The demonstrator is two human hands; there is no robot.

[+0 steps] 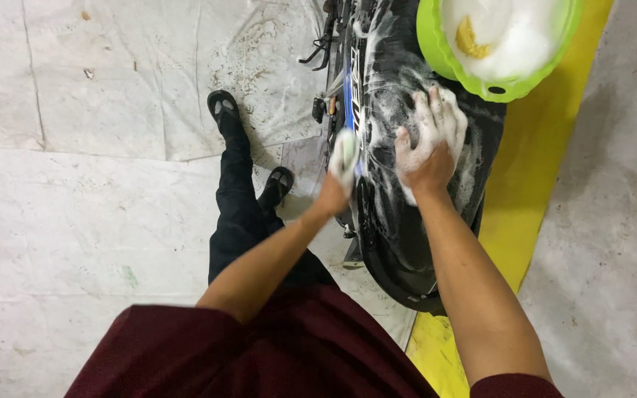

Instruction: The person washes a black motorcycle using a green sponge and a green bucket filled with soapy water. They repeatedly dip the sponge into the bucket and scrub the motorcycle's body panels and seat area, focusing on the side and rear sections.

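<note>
Arms are stretched forward and down from dark red sleeves toward a black motorcycle seat (407,184) that is streaked with white foam. The right arm is held nearly straight, and the right hand (429,144) is laid palm-down on the seat with its fingers (440,110) spread and coated in suds; nothing is gripped by it. The left arm is bent slightly and angled across the body, and the left hand (340,173) is closed around a pale, soapy sponge (346,151), which is pressed against the left flank of the motorcycle, just beside a blue stripe (349,103) on the bodywork.

A lime-green basin (444,55) filled with foam is set on the seat just ahead of the right hand, with something yellow (470,40) seen half-sunk in the suds; what it is cannot be told. A footpeg and lever assembly (321,44) is seen jutting from the machine's left side. The person's legs, clad in black trousers (237,214) and black sandals (223,107), are placed on a grey, stained floor (75,184). A yellow painted strip (532,169) is visible under the motorcycle to the right.
</note>
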